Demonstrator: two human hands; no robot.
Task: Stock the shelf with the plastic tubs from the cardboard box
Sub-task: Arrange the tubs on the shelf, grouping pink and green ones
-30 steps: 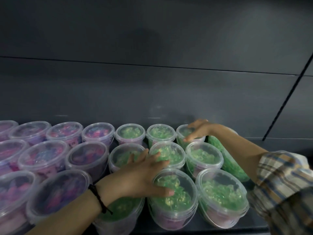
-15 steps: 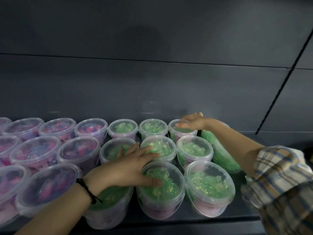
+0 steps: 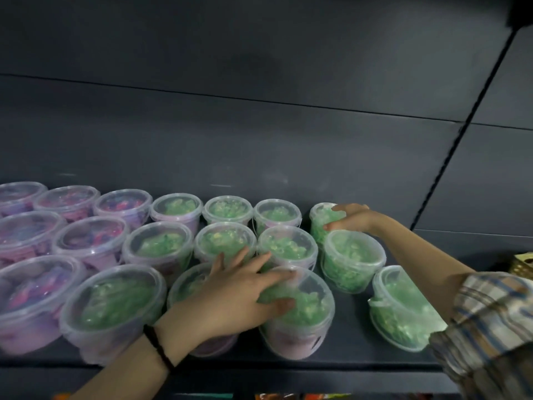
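Clear lidded plastic tubs stand in rows on the dark shelf [image 3: 354, 339]: pink-purple tubs [image 3: 89, 243] on the left, green-filled tubs [image 3: 225, 241] in the middle and right. My left hand [image 3: 239, 287] lies flat with fingers spread over the lids of the front green tubs, thumb on the front tub [image 3: 302, 310]. My right hand [image 3: 350, 217] grips the rim of a tilted green tub [image 3: 321, 226] at the back right. Two more green tubs [image 3: 353, 261] [image 3: 401, 310] sit in front of it, the nearest one tilted under my forearm.
The grey back panel [image 3: 259, 140] rises close behind the tubs, with a black upright [image 3: 461, 140] at the right. A yellowish patterned object [image 3: 523, 265] pokes in at the right edge. Colourful packets [image 3: 288, 396] show on the level below.
My right hand has shifted from the back-row lid onto the tilted rightmost tub. The two tubs in front of it now sit further right, with a gap. My left hand stays on the lids.
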